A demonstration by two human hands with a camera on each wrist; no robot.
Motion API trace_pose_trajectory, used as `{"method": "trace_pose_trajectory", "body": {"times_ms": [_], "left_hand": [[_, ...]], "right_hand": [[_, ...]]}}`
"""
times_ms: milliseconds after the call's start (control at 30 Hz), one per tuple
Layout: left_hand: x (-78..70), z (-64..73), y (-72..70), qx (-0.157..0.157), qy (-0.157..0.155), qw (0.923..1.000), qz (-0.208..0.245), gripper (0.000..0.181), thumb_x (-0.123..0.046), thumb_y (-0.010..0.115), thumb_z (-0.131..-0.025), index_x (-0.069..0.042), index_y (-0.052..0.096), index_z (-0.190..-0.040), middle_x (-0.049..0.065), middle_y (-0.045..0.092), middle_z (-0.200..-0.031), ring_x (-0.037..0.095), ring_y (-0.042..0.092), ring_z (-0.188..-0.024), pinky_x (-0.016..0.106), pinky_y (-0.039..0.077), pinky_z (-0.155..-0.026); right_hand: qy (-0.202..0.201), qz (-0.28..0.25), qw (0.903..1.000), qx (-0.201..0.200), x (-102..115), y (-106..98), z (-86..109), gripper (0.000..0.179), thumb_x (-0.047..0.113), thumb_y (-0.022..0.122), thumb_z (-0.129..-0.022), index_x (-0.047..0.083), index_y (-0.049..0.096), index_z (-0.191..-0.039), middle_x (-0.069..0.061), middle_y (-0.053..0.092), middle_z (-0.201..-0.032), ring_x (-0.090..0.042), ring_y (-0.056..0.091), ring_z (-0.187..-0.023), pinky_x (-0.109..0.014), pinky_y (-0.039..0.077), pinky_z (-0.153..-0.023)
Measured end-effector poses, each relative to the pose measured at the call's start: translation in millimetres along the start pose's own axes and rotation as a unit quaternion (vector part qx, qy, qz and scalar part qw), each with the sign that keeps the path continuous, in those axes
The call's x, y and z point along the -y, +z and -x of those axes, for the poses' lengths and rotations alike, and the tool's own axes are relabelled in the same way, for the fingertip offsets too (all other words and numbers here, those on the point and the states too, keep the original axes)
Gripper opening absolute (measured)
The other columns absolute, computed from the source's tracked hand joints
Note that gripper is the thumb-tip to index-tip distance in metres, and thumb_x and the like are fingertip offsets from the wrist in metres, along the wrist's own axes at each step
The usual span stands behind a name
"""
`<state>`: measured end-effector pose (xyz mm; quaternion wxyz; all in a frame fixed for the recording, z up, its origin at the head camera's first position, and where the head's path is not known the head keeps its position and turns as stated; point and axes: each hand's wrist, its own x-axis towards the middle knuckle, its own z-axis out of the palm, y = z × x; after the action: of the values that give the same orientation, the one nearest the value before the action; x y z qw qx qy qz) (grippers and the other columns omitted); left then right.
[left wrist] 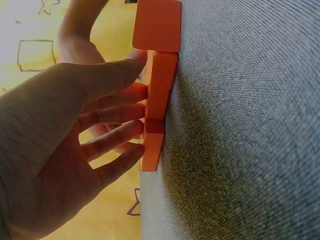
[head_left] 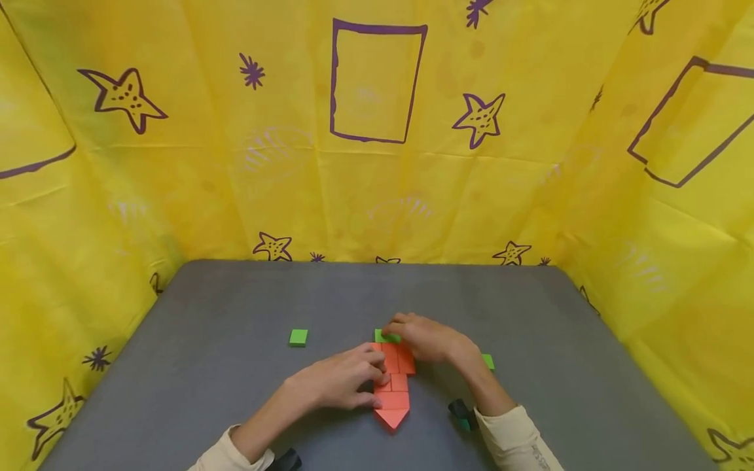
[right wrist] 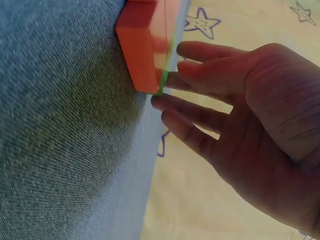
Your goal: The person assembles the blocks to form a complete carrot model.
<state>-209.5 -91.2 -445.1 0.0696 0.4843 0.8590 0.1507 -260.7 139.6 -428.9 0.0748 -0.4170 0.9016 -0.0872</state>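
Note:
Flat orange blocks lie joined in a narrow shape on the grey table, with a triangle at the near end. A green block sits against the far end. My left hand rests its fingertips along the left side and top of the orange blocks, fingers loosely extended, as the left wrist view also shows. Over the far end is my right hand, its fingers touching the green block and partly hiding it. In the right wrist view these fingers are extended beside the block edge, not wrapped round anything.
One green square block lies apart on the left of the table. Another green block shows partly behind the right forearm. Yellow cloth with purple drawings hangs around the back and sides. Dark devices sit by the wrists.

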Motion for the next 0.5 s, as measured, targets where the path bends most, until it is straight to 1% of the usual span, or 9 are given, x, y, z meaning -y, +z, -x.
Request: {"method": "trace_pose_trajectory", "body": {"times_ms": [67,300,500], "left_hand": [[-0.2,0.0,-0.2,0.001,-0.005,1.0,0.0,0.023,-0.035,0.079,-0.094,-0.019,0.08,-0.11,-0.01,0.062,-0.105,0.007,0.052,-0.115,0.019,0.049,-0.097],[-2.1,0.4,-1.0,0.003,-0.003,1.0,0.007,0.024,-0.034,0.079,-0.094,-0.019,0.08,-0.112,-0.01,0.063,-0.108,0.008,0.052,-0.115,0.019,0.05,-0.097],[-1.4,0.6,-2.2,0.002,-0.001,1.0,0.0,0.024,-0.035,0.079,-0.094,-0.019,0.08,-0.111,-0.011,0.062,-0.107,0.007,0.052,-0.114,0.019,0.05,-0.096]], "right_hand": [[0.001,0.0,1.0,0.0,0.2,-1.6,0.1,0.04,-0.004,0.07,-0.093,0.01,0.07,-0.131,-0.006,0.068,-0.126,-0.025,0.065,-0.116,-0.041,0.056,-0.103],[-0.005,0.006,1.0,0.006,0.8,-0.9,1.0,0.037,-0.003,0.071,-0.093,0.011,0.072,-0.127,-0.005,0.069,-0.122,-0.023,0.064,-0.112,-0.038,0.056,-0.101],[-0.004,0.007,1.0,0.003,1.1,-0.1,0.3,0.036,-0.003,0.07,-0.094,0.011,0.072,-0.128,-0.005,0.069,-0.124,-0.023,0.064,-0.115,-0.038,0.055,-0.104]]}}
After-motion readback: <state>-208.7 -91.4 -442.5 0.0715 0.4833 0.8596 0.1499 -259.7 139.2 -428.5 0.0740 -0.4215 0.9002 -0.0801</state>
